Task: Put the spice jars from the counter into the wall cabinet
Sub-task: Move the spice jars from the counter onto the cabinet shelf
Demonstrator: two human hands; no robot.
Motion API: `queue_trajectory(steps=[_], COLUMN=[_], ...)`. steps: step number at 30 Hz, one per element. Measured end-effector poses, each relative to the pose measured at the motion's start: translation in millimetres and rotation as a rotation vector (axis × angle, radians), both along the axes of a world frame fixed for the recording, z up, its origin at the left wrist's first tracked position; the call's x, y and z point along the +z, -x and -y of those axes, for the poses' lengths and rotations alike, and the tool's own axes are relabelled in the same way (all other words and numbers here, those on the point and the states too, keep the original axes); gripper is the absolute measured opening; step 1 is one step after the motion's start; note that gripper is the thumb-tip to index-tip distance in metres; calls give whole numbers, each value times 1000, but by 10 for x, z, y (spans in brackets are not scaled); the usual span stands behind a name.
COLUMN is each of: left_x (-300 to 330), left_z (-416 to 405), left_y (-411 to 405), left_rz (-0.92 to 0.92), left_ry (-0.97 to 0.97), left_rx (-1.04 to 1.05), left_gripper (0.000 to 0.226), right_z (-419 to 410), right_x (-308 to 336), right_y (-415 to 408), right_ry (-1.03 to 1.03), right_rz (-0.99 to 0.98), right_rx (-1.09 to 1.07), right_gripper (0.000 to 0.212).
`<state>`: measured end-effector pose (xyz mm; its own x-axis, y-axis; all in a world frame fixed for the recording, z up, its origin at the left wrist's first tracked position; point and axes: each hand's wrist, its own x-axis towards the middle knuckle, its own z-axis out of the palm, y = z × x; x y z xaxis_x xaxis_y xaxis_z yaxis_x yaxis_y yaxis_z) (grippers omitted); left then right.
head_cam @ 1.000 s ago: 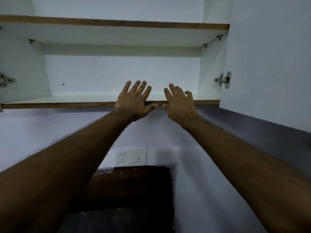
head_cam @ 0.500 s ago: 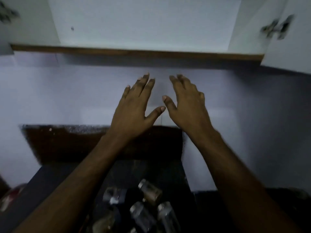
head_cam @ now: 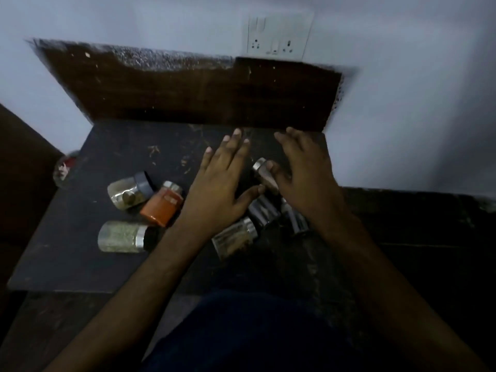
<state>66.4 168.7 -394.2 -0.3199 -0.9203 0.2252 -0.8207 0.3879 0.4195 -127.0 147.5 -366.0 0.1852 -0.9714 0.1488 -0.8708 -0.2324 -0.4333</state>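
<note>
Spice jars, lying toppled on the dark worktop [head_cam: 80,259]. The silver-capped jar [head_cam: 264,174] lies between both grips, cap pointing away, just beside the right hand [head_cam: 308,178]. Left hand [head_cam: 222,183] and right hand hover, fingers spread, holding nothing; the right is judged nearer.

I see a white wall switch-and-socket plate [head_cam: 279,33] above the dark brown speckled stone backsplash [head_cam: 188,89] on the pale wall [head_cam: 416,89].

Scattered mid-frame on the dark counter [head_cam: 80,259], all tipped over: pale jar [head_cam: 126,193], orange jar [head_cam: 161,206], green jar [head_cam: 119,237], brown jar [head_cam: 233,237], several dim ones right of centre.
</note>
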Motion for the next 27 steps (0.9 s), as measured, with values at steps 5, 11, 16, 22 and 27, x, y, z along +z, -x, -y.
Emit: queue_trajectory(steps=[5, 11, 16, 22, 27], left_x=[-513, -739, -781, -834, -883], left_z=[-264, -318, -339, -373, -386], left_y=[-138, -417, -818, -1334, -1859], left_rz=[55, 94, 115, 124, 113], left_ry=[-129, -167, -199, -197, -219], left_rx=[-23, -13, 44, 175, 315], left_gripper=[88, 87, 85, 88, 86], right_z=[-203, -276, -210, -124, -52], right_x=[-416, -647, -737, -808, -942], right_y=[-161, -549, -993, -1570, -2031], right_ry=[-136, -203, -201, -190, -211], right_rz=[-56, -104, -133, -174, -185], right_rx=[0, 21, 78, 195, 303], right_gripper=[60, 59, 60, 61, 62])
